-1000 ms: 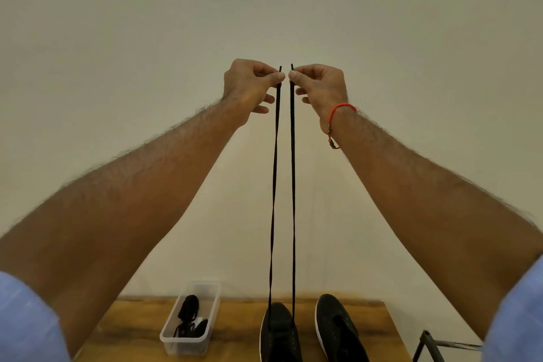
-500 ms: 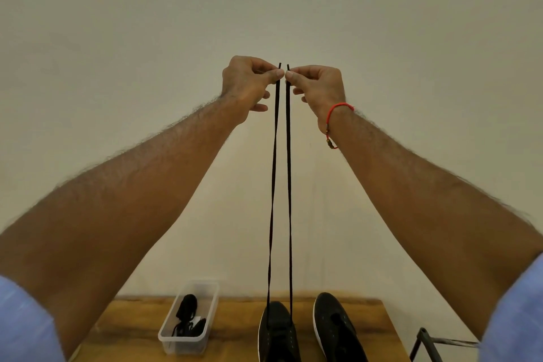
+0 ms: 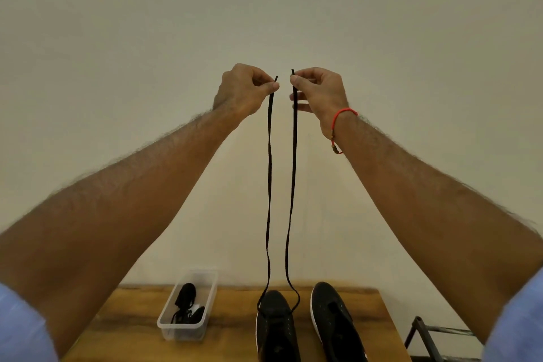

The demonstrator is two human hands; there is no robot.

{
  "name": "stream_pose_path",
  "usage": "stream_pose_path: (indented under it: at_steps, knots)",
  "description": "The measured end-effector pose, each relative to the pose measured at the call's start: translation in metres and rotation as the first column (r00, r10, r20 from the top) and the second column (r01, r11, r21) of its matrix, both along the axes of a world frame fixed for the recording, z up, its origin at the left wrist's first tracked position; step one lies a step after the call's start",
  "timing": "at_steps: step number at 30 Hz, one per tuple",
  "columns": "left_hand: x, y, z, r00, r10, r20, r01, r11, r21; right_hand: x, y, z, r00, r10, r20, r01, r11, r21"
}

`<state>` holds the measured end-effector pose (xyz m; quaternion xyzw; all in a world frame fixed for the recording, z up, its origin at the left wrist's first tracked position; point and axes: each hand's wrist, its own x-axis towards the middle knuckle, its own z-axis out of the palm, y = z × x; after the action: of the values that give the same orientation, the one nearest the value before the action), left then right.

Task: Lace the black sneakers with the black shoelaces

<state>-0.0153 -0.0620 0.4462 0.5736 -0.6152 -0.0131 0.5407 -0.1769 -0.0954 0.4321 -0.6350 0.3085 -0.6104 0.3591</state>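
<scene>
Both hands are raised, the left hand (image 3: 241,91) and right hand (image 3: 320,94) each pinching one stiff tip of a thin, flat black shoelace (image 3: 269,185). Its two slack strands hang down to the toe of the left black sneaker (image 3: 276,329) on the grained wooden table (image 3: 132,320). A matching sneaker (image 3: 335,323) sits just beside it, and a clear plastic tub (image 3: 188,329) holds another bundled lace (image 3: 186,301).

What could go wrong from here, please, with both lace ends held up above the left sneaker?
The lace hangs slack while the left hand and right hand pinch only its tips, so an end could slip free. A hard upward pull might lift or tip the left sneaker toward the right sneaker.
</scene>
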Motion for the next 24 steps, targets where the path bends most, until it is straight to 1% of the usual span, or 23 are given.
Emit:
stream_pose_path:
  at_steps: [2,5,7,9,12,15,16,17,19,20,21,22,24]
  knots:
    - [0.001,0.0,-0.011,1.0,-0.008,0.01,0.008,1.0,0.018,-0.001,0.001,-0.012,0.999,0.044,0.01,-0.044,0.998,0.041]
    - [-0.002,0.005,-0.027,0.997,-0.039,-0.063,0.041,0.999,0.029,-0.003,0.005,-0.031,0.995,0.095,-0.017,-0.093,0.991,0.099]
    - [-0.003,0.009,-0.041,0.994,-0.061,-0.096,0.066,0.996,0.055,-0.003,0.007,-0.048,0.992,0.103,-0.069,-0.094,0.988,0.122]
    - [-0.003,0.013,-0.063,0.995,-0.078,-0.058,0.083,0.992,0.096,-0.004,0.009,-0.07,0.985,0.104,-0.137,-0.085,0.986,0.141]
    - [-0.001,0.017,-0.102,0.994,-0.082,0.079,0.069,0.987,0.147,-0.004,0.011,-0.109,0.971,0.133,-0.199,-0.095,0.977,0.191]
    - [0.012,0.02,-0.143,0.966,-0.04,0.257,-0.018,0.976,0.216,-0.008,0.014,-0.15,0.96,0.155,-0.234,-0.097,0.965,0.242]
    - [0.019,0.021,-0.155,0.942,-0.01,0.335,-0.074,0.969,0.236,-0.01,0.014,-0.164,0.955,0.164,-0.246,-0.098,0.961,0.259]
    - [0.028,0.022,-0.164,0.898,0.039,0.437,-0.158,0.958,0.238,-0.012,0.013,-0.178,0.95,0.174,-0.26,-0.1,0.956,0.275]
    - [0.049,0.027,-0.172,0.773,0.158,0.615,-0.331,0.927,0.178,-0.016,0.011,-0.205,0.939,0.19,-0.287,-0.098,0.947,0.307]
    - [0.06,0.029,-0.173,0.728,0.207,0.654,-0.383,0.913,0.138,-0.018,0.009,-0.218,0.936,0.191,-0.295,-0.09,0.942,0.323]
    - [0.07,0.03,-0.173,0.703,0.239,0.669,-0.412,0.904,0.11,-0.019,0.007,-0.229,0.936,0.188,-0.299,-0.08,0.937,0.339]
    - [0.077,0.03,-0.175,0.689,0.255,0.678,-0.43,0.897,0.099,-0.019,0.005,-0.24,0.936,0.185,-0.298,-0.071,0.932,0.355]
    - [0.081,0.03,-0.189,0.676,0.234,0.698,-0.446,0.885,0.136,-0.018,0.002,-0.261,0.938,0.187,-0.291,-0.062,0.919,0.39]
